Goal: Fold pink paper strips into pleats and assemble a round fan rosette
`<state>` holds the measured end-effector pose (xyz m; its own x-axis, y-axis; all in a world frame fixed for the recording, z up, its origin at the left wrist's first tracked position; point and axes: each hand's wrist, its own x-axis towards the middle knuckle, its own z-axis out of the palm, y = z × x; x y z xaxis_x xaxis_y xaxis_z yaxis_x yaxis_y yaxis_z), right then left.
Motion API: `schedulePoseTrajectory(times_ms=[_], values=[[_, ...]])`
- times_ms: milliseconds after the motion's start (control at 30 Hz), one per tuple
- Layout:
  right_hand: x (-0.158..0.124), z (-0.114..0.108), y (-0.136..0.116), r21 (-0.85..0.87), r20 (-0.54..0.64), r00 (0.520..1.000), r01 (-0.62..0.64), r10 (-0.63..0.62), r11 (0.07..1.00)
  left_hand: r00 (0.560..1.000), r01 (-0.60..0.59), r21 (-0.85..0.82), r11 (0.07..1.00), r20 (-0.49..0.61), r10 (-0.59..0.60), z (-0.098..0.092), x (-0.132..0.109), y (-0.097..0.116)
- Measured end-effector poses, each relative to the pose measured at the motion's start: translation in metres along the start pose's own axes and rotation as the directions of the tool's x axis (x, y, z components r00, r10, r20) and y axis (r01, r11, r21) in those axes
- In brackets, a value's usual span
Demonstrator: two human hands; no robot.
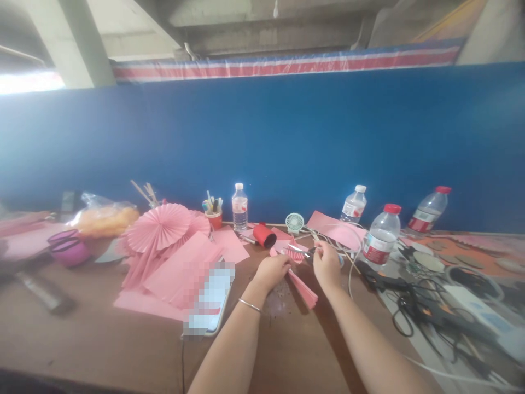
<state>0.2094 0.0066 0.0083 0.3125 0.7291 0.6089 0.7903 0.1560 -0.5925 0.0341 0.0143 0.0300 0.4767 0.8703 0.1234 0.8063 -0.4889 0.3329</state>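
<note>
My left hand (271, 270) is closed on a pleated pink paper fan (301, 287) whose folded end lies on the brown table (102, 339). My right hand (327, 264) is curled around a thin stick or tool (307, 251) that reaches toward the fan's spread end (294, 253). I cannot make out exactly what the tool is. A metal bangle (249, 305) sits on my left wrist.
Round pink fans (159, 225) and pink sheets (180, 273) lie left, with a phone (211, 298) near them. A red cup (264, 235), pen cup (213, 214), small fan (294, 222) and several water bottles (381, 236) stand along the blue wall. Cables and scissors (414, 312) crowd the right.
</note>
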Motion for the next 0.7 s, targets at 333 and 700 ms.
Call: schedulePoseTrajectory(times_ms=[333,700], values=[[0.006,0.003,0.02,-0.475,0.397,0.917,0.172,0.036,0.863,1.0,-0.018,0.076,0.997,-0.001,0.019,0.004,0.002,-0.003],[0.008,-0.017,0.004,-0.582,0.348,0.919,0.056,0.186,0.811,1.0,-0.008,0.093,0.996,-0.003,0.009,0.006,0.003,-0.001]])
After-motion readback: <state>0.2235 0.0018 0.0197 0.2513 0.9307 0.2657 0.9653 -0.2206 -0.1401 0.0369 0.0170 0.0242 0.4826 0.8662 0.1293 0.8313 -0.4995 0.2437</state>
